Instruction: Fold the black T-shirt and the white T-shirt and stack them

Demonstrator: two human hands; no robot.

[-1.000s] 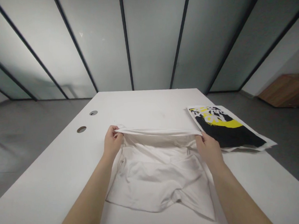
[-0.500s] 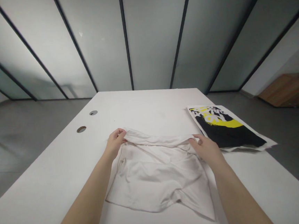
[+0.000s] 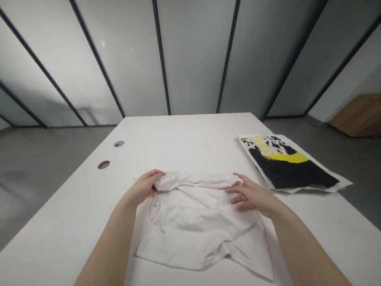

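Observation:
A wrinkled white garment [image 3: 191,223] lies on the white table in front of me; its exact kind is unclear. Its far edge is folded over into a thick band. My left hand [image 3: 147,184] is closed on the left end of this band, the thumb side partly hidden by the cloth. At the right end, my right hand [image 3: 246,193] has the band between one digit on the far side and the fingers on the near side. Those near fingers are somewhat spread and rest on the fabric.
A black, yellow and white printed sheet or bag [image 3: 292,167] lies on the white table [image 3: 190,138] to the right. Two round holes [image 3: 104,165] pierce the tabletop at the left. Frosted panels [image 3: 189,49] stand behind, and a wooden piece [image 3: 368,114] sits far right.
The folded far edge has come down onto the garment and toward me. My right hand has shifted left and its fingers have spread; my left hand has lowered slightly.

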